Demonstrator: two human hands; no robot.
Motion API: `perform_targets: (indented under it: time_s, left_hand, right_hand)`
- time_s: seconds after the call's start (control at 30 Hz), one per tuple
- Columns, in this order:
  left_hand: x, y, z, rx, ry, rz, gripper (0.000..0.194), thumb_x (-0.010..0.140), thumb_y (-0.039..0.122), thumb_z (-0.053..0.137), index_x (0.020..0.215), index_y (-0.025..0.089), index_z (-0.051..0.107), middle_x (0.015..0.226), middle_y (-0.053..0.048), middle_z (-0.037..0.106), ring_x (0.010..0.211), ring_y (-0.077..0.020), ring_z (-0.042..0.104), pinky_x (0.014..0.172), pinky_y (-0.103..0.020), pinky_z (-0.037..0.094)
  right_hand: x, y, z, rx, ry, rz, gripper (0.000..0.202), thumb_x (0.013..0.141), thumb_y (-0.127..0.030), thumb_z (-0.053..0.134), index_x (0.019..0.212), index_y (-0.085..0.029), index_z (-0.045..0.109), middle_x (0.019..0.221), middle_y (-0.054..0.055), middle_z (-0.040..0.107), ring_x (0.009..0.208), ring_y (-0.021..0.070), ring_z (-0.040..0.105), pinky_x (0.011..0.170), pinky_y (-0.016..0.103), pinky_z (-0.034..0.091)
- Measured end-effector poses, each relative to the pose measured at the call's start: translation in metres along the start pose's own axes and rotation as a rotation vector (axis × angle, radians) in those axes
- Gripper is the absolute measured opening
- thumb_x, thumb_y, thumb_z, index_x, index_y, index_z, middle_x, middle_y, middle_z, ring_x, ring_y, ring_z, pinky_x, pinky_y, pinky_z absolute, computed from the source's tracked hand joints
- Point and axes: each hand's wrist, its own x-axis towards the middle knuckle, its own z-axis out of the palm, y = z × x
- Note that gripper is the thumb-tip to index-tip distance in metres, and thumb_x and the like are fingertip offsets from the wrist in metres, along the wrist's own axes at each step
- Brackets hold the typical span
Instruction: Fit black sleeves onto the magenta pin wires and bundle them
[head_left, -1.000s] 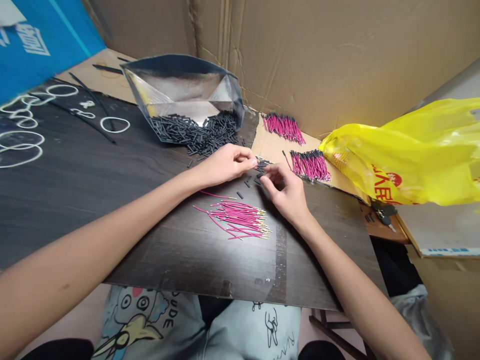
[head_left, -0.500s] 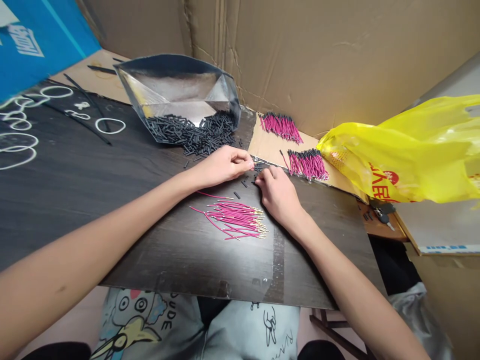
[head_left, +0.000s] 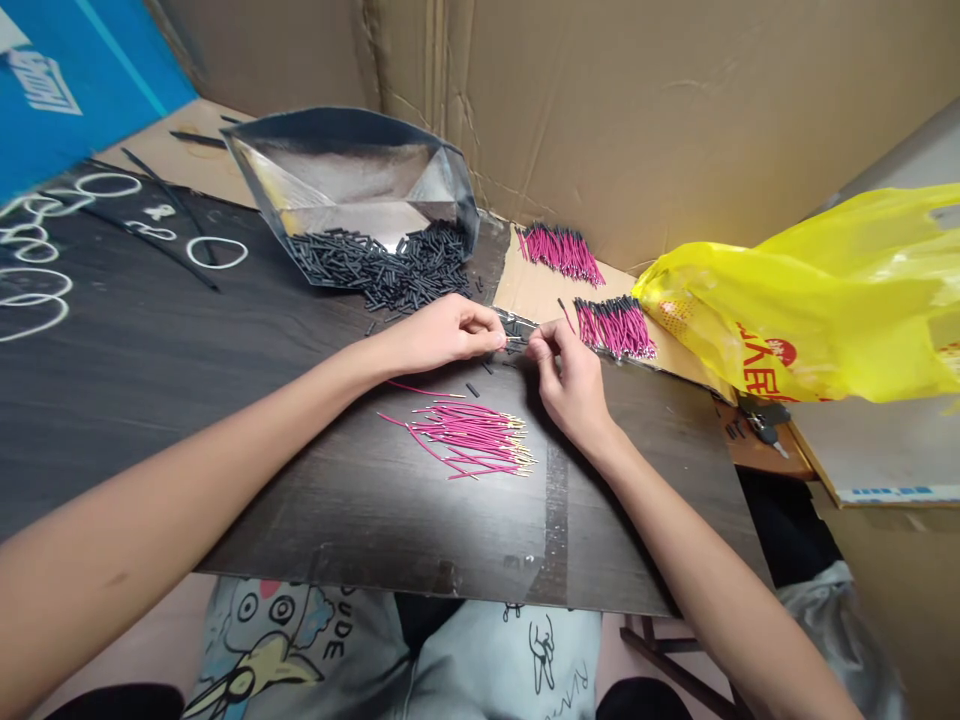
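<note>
My left hand pinches a thin wire whose gold tip pokes out to the right of the fingertips. Just right of it, my right hand has thumb and forefinger pressed together; what they hold is too small to make out. Below both hands lies a loose pile of pink wires with gold ends. A few short black tubes are scattered near my fingers. Two bundles of pink wires with black ends, one at the back and one nearer, rest on a cardboard strip.
An open bag spills many black tubes behind my left hand. White rings and long black tubes lie at the left. A yellow plastic bag hangs over the right side, with keys below it.
My right hand has turned, its thumb now showing, and its fingertips have shifted slightly right and are pinched level with the wire's tip. My left hand has barely moved.
</note>
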Motion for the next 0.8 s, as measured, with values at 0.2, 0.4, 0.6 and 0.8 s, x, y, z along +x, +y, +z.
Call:
perform_targets:
  time_s: [0.2,0.4,0.6,0.8]
  left_hand:
    - [-0.0002,-0.0007,-0.0005,0.02,-0.008,-0.001,0.026,0.085,0.035,0.062,0.077,0.012,0.068,0.07,0.0,0.057,0.065,-0.0095,0.047,0.062,-0.023,0.034]
    - [0.0008,-0.0023,0.0001,0.022,-0.005,-0.006,0.025,0.084,0.035,0.062,0.077,0.013,0.069,0.068,0.0,0.058,0.064,-0.01,0.047,0.062,-0.023,0.034]
    - [0.001,-0.0034,0.0005,0.027,-0.008,-0.009,0.025,0.084,0.036,0.062,0.076,0.013,0.069,0.069,0.0,0.061,0.065,-0.0106,0.049,0.063,-0.024,0.034]
    - [0.0007,-0.0026,0.0012,0.025,-0.011,-0.016,0.025,0.083,0.036,0.062,0.074,0.013,0.068,0.067,0.001,0.057,0.063,-0.0098,0.046,0.063,-0.024,0.034]
  right_hand:
    - [0.001,0.0004,-0.0005,-0.024,-0.009,-0.026,0.012,0.101,-0.019,0.044,0.091,-0.023,0.05,0.085,0.002,0.057,0.076,0.0175,0.053,0.073,0.032,0.042]
    - [0.0012,0.001,-0.0012,-0.056,-0.025,-0.043,0.011,0.101,-0.02,0.044,0.092,-0.023,0.049,0.086,0.003,0.057,0.079,0.0188,0.054,0.074,0.034,0.042]
    - [0.0009,0.001,-0.0014,-0.064,-0.029,-0.03,0.012,0.101,-0.019,0.044,0.091,-0.024,0.049,0.086,0.003,0.057,0.079,0.0193,0.054,0.074,0.035,0.043]
    - [0.0007,-0.0023,-0.0017,-0.018,-0.019,-0.033,0.012,0.102,-0.021,0.046,0.092,-0.023,0.052,0.087,0.002,0.059,0.081,0.0185,0.056,0.076,0.034,0.043]
